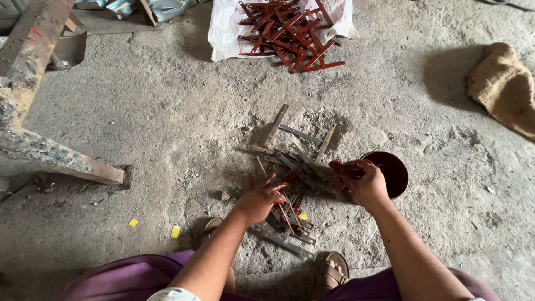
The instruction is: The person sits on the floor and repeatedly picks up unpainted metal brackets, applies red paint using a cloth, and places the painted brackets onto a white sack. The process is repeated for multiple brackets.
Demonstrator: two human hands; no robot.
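A loose heap of bare grey metal brackets (pixel 295 161) lies on the dusty concrete floor in front of me. My left hand (pixel 259 199) reaches down onto the near side of the heap, fingers closing on a bracket partly coated red. My right hand (pixel 361 179), stained with red paint, is closed around something small and red, probably a rag or brush, just left of a round bowl of dark red paint (pixel 394 171). What exactly it holds is hidden by the fingers.
Several red-painted brackets (pixel 290 30) lie piled on a white sack (pixel 223 28) farther away. A rusty metal frame (pixel 33 111) stands at the left. A burlap cloth (pixel 504 86) lies at the right. My sandalled feet (pixel 329 273) rest near the heap.
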